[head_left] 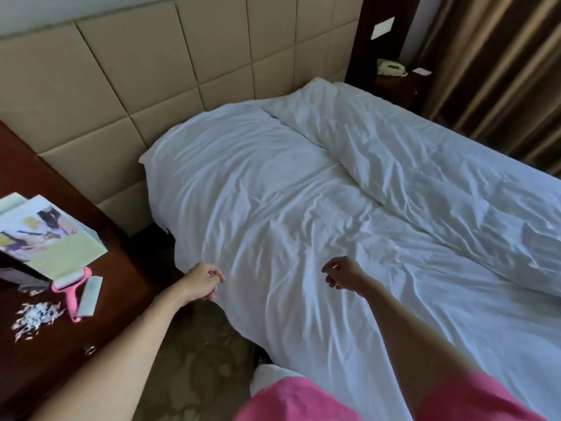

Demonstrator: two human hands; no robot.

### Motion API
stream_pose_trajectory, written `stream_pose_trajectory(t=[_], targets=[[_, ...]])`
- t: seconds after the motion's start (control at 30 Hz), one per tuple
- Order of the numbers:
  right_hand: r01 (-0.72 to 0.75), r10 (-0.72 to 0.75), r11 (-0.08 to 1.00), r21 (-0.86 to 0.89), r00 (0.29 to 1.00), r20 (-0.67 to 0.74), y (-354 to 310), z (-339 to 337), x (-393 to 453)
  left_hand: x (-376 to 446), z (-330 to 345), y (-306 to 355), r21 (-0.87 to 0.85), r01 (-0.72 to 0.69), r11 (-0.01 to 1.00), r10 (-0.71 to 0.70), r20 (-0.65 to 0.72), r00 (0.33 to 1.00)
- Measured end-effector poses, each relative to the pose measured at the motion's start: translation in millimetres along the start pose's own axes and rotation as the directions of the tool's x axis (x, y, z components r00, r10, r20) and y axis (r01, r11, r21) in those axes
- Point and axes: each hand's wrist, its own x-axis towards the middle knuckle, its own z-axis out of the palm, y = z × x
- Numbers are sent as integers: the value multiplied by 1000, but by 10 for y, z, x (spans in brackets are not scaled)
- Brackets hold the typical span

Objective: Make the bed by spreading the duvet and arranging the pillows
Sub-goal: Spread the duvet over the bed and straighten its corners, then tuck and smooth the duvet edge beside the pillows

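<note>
The bed's white sheet lies wrinkled over the mattress and hangs over the near left side. A white duvet is bunched in a long roll along the right half of the bed, from the headboard toward the foot. My left hand hovers at the sheet's hanging edge with loosely curled fingers, and I see no cloth between them. Over the wrinkled sheet near the bed's middle, my right hand has relaxed, curled fingers and holds nothing. No pillow shows plainly on the bed.
A dark wooden nightstand at the left carries a box, a pink lint roller and paper scraps. A padded beige headboard stands behind. Another nightstand with a phone and brown curtains lie beyond. Something white lies on the floor by my legs.
</note>
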Motion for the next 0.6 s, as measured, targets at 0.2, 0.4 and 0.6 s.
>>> stream_pose_trajectory(t=[0.2, 0.4, 0.6], targets=[[82, -82, 997, 14, 997, -6, -1127, -123, 872, 905, -1024, 402, -27, -5, 1000, 3, -82, 997], [-29, 27, 999, -14, 993, -119, -1280, -408, 1499, 1947, -1369, 943, 59, -108, 992, 105, 57, 993], [-169, 168, 985, 12, 961, -219, -1505, -642, 1986, 3042, -1586, 1554, 166, -271, 948, 221, 266, 938]])
